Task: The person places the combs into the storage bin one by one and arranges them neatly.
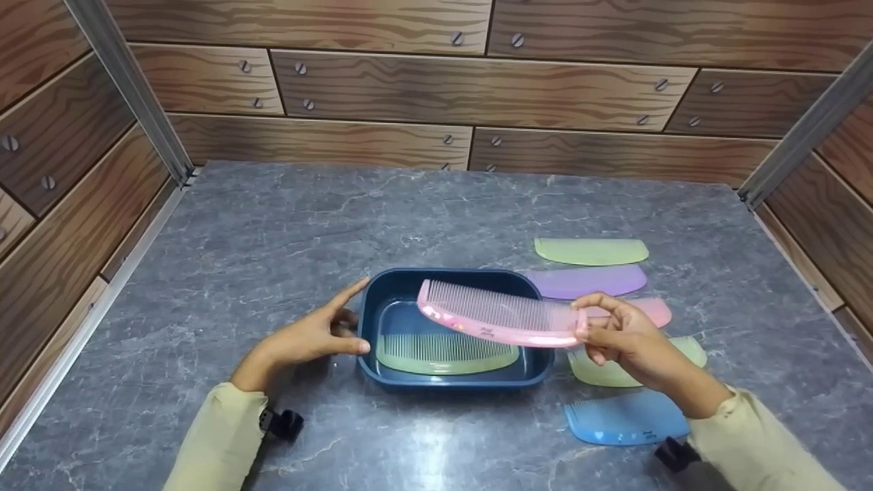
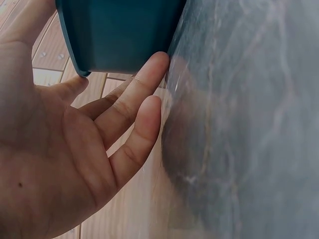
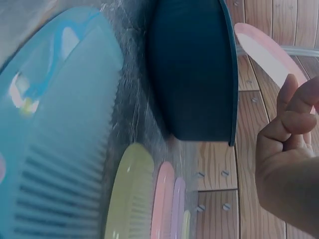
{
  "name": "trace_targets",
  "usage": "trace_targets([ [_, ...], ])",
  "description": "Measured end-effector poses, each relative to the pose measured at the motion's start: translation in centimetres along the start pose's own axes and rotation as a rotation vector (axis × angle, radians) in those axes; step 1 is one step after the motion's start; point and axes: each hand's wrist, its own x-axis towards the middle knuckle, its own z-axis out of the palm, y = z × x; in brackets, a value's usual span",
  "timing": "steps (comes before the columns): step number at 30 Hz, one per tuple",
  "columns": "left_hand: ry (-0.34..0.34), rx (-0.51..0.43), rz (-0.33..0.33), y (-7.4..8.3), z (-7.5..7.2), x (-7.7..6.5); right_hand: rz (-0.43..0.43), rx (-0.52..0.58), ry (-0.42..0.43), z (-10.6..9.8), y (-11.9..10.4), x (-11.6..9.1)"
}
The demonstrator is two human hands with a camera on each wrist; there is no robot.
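My right hand (image 1: 634,341) pinches one end of a pink comb (image 1: 498,317), which is raised over the right part of a dark blue plastic tub (image 1: 453,384). The comb's teeth face the back wall, and small printed patterns show along its spine. Inside the tub lies a pale green comb (image 1: 447,365), teeth toward the far side. At the tub's left end my left hand (image 1: 307,337) rests with its thumb and index finger spread along the rim. In the left wrist view, its fingers (image 2: 132,99) are extended loosely beside the tub wall.
Right of the tub, several combs lie in a column: a green comb (image 1: 590,251) farthest back, then a purple comb (image 1: 593,281), a pink comb (image 1: 655,311), another green comb (image 1: 600,372) and a blue comb (image 1: 624,419) nearest. Wood-patterned walls (image 1: 477,88) enclose the grey marbled table (image 1: 307,218).
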Motion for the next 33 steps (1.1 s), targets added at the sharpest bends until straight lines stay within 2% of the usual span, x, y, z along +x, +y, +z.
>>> trace_targets([
  [12, -0.009, -0.028, -0.006, 0.0, 0.0, 0.1, 0.123, -0.080, 0.096, 1.9, -0.6, 2.6],
  [16, -0.008, -0.005, -0.002, -0.1, 0.0, 0.0, 0.184, -0.134, 0.141, 2.4, -0.7, 3.4],
  [24, -0.004, -0.009, -0.024, 0.0, 0.1, 0.0, 0.232, -0.187, 0.159, 2.5, -0.8, 4.2],
  [33, 0.003, -0.006, -0.018, 0.0, 0.0, 0.0, 0.254, -0.219, 0.143, 2.7, -0.7, 5.2],
])
